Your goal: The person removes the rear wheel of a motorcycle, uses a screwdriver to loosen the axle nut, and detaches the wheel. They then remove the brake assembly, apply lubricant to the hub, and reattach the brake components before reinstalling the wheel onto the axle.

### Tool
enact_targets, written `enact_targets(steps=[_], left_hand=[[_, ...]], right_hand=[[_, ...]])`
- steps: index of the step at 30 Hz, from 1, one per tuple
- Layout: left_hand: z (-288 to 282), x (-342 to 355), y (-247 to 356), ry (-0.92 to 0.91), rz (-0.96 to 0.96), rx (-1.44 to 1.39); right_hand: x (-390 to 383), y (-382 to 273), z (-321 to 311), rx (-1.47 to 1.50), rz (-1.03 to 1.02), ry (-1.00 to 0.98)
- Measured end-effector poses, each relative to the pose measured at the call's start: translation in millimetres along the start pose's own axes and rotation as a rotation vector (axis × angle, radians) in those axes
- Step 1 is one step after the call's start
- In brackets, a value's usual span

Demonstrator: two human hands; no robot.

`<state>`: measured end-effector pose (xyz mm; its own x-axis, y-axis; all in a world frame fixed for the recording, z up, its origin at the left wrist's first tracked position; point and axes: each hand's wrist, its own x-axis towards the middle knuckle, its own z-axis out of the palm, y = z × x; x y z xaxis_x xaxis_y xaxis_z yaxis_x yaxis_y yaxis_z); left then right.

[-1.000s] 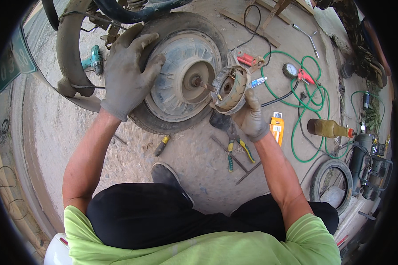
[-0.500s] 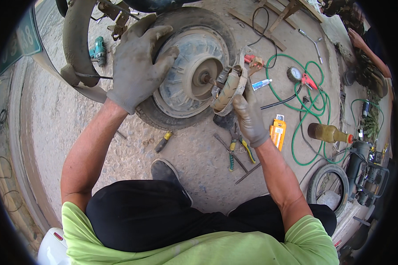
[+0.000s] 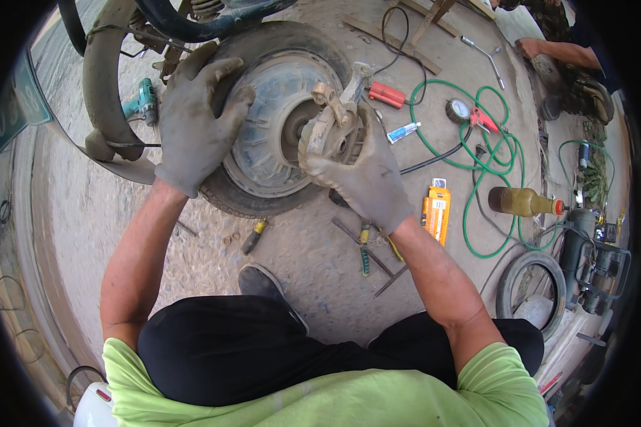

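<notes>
A dusty wheel (image 3: pixel 263 153) with a tyre and a finned hub stands upright before me. My left hand (image 3: pixel 199 124), in a grey glove, grips its left side, fingers apart over the tyre and thumb over the rim. In my gloved right hand (image 3: pixel 363 167) is a drum brake plate (image 3: pixel 329 135), with a lever arm sticking up. It is held at the hub's open round middle, hiding part of it. Whether the plate touches the hub I cannot tell.
A vehicle frame (image 3: pixel 107 78) and a teal drill (image 3: pixel 147 101) are left. Below the wheel lie a screwdriver (image 3: pixel 254 236), pliers (image 3: pixel 365 250) and a T-shaped bar (image 3: pixel 363 245). Rightward are a green hose (image 3: pixel 470 196), a bottle (image 3: pixel 523 201) and a loose tyre (image 3: pixel 503 288). Another person's arm (image 3: pixel 563 52) shows.
My right hand has turned the brake plate, so its lever side shows instead of the shoes, and has brought it over the hub. My left hand keeps its place on the wheel. The view has shifted.
</notes>
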<state>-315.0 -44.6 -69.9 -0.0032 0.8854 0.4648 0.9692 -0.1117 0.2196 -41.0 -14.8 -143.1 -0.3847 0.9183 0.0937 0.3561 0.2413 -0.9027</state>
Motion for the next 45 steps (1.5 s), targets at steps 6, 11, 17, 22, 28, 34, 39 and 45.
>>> enact_targets(steps=[6, 11, 17, 22, 28, 34, 39, 45], left_hand=[[0, 1, 1, 0.005, -0.001, -0.007], [3, 0, -2, 0.048, 0.005, -0.037], [3, -1, -4, 0.055, 0.016, -0.052], [-1, -1, 0, -0.006, 0.013, -0.022], [-3, 0, 1, 0.001, 0.006, -0.046], [0, 0, -4, 0.058, -0.162, -0.324], [-2, 3, -4, 0.046, -0.201, -0.352], [-2, 3, -4, 0.096, -0.141, -0.323]], right_hand=[[3, -10, 14, -0.347, -0.158, 0.001], [9, -2, 17, -0.349, -0.213, 0.021], [7, 1, 13, -0.311, -0.305, -0.011], [8, -1, 13, -0.355, -0.28, -0.04], [13, 15, 11, -0.334, -0.407, -0.055], [9, 14, 25, -0.347, -0.284, 0.006], [6, 5, 35, -0.266, -0.173, 0.033], [13, 21, 19, -0.427, -0.422, -0.027]])
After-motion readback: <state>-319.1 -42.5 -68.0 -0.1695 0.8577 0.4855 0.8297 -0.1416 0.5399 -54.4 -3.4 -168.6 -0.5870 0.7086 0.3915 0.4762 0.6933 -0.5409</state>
